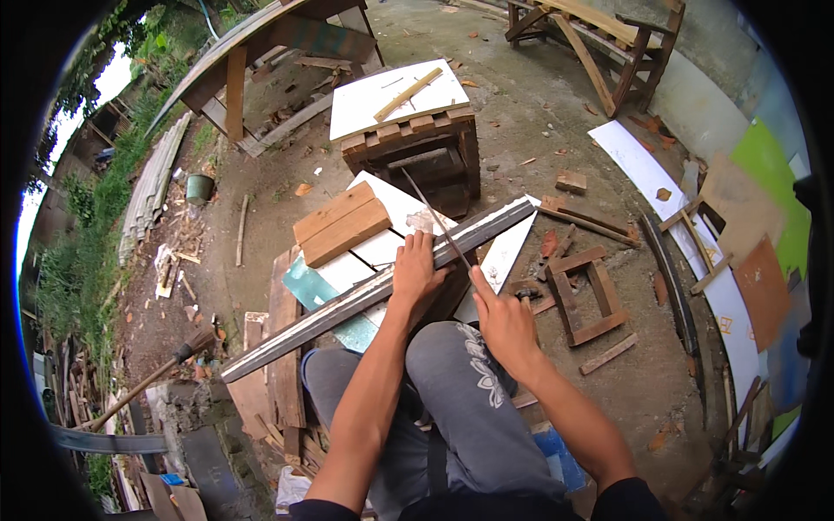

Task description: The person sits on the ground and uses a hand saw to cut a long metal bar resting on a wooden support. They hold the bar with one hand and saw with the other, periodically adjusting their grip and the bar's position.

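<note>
2 hands on the work. Left hand [417, 265]: fingers together, bent over the long grey strip [347, 304] and clamped on it, thumb angled toward the blade. Right hand [502, 321]: fingers closed round the grip of a thin saw [426, 201], on the near side of the strip. Blade crosses the strip just right of the left hand; its tip reaches past the far edge.

Strip lies aslant, pale stripe up, above a teal panel [354, 333] and white panels. Just beyond it: 1 wooden block [343, 224]. Farther beyond: a white-topped stand [356, 113]. To the right, on the strip's near side: a wooden frame [569, 300] on the ground. Knees sit on the near side too.

Technique (judgement): press the strip down through the left palm, thumb drawn back from the blade; use long, even, light strokes with the blade square to the strip. The long left end may tip or twist, so it wants support.

Unclear: saw grip, hidden in the right fist; teeth, too fine to see; depth of any cut; what bears the strip under the left hand. Dark object [526, 293] beside the right hand: not identified.
</note>
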Demonstrator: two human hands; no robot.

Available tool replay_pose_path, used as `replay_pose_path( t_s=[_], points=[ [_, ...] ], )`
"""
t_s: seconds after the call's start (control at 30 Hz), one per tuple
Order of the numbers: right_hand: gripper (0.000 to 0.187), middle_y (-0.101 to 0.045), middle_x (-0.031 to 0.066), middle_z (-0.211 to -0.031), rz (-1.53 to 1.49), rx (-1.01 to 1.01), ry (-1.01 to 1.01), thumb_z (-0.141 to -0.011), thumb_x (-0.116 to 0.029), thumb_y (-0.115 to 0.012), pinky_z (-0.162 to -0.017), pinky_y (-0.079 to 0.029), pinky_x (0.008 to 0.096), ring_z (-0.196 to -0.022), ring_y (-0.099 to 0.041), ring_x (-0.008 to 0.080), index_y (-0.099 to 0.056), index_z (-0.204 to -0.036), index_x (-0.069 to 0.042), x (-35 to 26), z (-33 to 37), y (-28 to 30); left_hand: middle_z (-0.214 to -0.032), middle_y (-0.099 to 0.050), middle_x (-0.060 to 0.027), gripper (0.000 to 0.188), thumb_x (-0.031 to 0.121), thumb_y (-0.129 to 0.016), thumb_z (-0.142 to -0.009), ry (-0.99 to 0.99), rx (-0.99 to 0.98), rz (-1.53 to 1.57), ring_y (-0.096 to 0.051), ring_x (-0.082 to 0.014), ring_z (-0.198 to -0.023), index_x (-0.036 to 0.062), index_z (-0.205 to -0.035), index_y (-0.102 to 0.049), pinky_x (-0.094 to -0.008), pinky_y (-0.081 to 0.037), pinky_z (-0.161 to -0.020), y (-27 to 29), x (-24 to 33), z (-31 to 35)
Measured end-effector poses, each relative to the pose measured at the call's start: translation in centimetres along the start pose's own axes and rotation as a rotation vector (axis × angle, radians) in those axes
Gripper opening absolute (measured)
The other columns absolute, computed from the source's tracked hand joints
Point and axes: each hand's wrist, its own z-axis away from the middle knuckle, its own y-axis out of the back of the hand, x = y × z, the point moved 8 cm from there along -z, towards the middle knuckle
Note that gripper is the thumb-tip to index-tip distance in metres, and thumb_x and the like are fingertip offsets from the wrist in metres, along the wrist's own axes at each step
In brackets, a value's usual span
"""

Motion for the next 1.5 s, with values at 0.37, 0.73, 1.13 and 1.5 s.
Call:
replay_pose_path(
  t_s=[0.37,0.73,1.13,1.5],
  points=[
    [0.047,-0.067,0.0283,-0.092,-0.039,-0.135,-0.222,-0.095,-0.006,-0.062,-0.061,-0.050,0.0434,-0.070,-0.066,0.0411,-0.054,-0.141,-0.004,-0.3,3.1,1.3,-0.114,-0.052,-0.0122,0.064,0.036,-0.082,-0.071,-0.042,0.135,0.046,-0.050,-0.0300,-0.112,0.0044,-0.121,-0.056,-0.0423,-0.043,-0.090,0.4,1.0,0.8],
    [0.052,-0.069,0.0216,-0.084,-0.053,0.116,0.026,-0.092,-0.002,-0.065,-0.062,-0.053,0.0393,-0.066,-0.068,0.0281,-0.053,-0.142,-0.006,-0.8,10.9,4.9,-0.114,-0.053,-0.0116,0.064,0.034,-0.085,-0.066,0.028,0.101,0.023,-0.051,-0.0294,-0.110,0.0032,-0.115,-0.057,-0.0411,-0.044,-0.089,-0.5,0.1,0.3],
    [0.055,-0.069,0.0241,-0.096,-0.089,-0.056,-0.105,-0.094,0.000,-0.062,-0.067,-0.053,0.0398,-0.076,-0.070,0.0340,-0.047,-0.147,-0.004,1.1,9.9,0.7,-0.113,-0.054,-0.0124,0.063,0.029,-0.085,-0.063,-0.062,0.036,0.095,-0.052,-0.0313,-0.111,0.0033,-0.114,-0.058,-0.0428,-0.045,-0.091,0.2,0.7,0.7],
    [0.071,-0.064,0.0128,-0.094,-0.912,0.101,-0.138,-0.091,-0.015,-0.066,-0.074,-0.051,0.0267,-0.077,-0.062,0.0132,-0.033,-0.151,0.006,-1.6,8.3,8.9,-0.114,-0.053,-0.0112,0.060,0.026,-0.080,-0.065,-0.057,0.063,0.049,-0.050,-0.0291,-0.112,0.0053,-0.117,-0.057,-0.0402,-0.043,-0.091,0.3,0.8,0.2]
  ],
)
